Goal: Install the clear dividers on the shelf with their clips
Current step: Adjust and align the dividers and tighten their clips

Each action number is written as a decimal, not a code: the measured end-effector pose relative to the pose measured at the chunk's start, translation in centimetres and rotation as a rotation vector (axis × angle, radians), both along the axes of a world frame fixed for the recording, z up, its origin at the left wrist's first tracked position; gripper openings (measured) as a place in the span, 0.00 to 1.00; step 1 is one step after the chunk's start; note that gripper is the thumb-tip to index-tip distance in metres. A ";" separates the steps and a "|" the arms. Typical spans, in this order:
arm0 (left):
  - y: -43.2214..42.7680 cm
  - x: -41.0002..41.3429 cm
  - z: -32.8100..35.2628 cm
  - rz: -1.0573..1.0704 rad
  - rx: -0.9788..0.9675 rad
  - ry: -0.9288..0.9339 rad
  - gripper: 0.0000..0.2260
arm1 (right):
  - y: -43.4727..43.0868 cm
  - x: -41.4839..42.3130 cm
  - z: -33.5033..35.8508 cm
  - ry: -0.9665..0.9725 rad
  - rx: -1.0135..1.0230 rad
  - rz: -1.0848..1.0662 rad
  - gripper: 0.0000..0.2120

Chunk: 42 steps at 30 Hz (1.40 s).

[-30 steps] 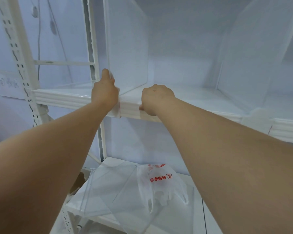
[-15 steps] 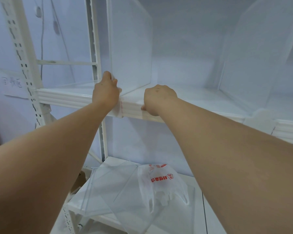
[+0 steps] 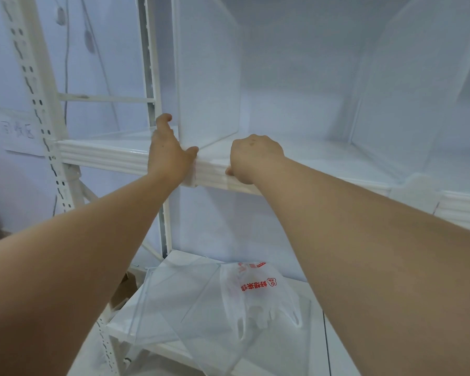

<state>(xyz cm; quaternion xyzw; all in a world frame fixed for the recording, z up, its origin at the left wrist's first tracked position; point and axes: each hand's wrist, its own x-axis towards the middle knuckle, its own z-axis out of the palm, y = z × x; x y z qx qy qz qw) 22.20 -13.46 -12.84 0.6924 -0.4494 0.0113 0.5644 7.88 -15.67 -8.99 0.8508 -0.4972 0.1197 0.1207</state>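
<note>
Progress roughly at the midpoint, judging by the shelf: two clear panels upright on it, more waiting below. Left divider upright near the shelf's left end, front foot at the left clip on the shelf's front lip. Right divider upright toward the shelf's right end, meeting the right clip on that same lip. Left hand at the left divider's lower front corner on the shelf, fingers reaching up the panel's outer face and curling at the tips, thumb spread across to the other side of its foot: a loose pinch round the panel, apparently steadying it. Right hand on the shelf's lip just beside that corner, balled into a near fist, knuckles up, thumb tip against the lip's face. Looks like seating or checking of the left clip, so probably not finished there. Below the shelf, on the lower shelf: spare panels flat in a loose stack, a plastic bag on top with pale lumps inside, possibly clips, so more to fit. Number of spare panels hard to count, clear and overlapping. Left clip mostly behind the left hand; cannot tell whether pressed fully home. Contents of the right fist, if any, hidden. Right end of the shelf cut off at the frame edge.
</note>
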 end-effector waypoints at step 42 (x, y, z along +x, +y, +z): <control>-2.8 -26.8 2.9 -0.634 0.376 -0.233 0.24 | -0.5 -22.4 0.9 -1.145 -0.037 -0.170 0.17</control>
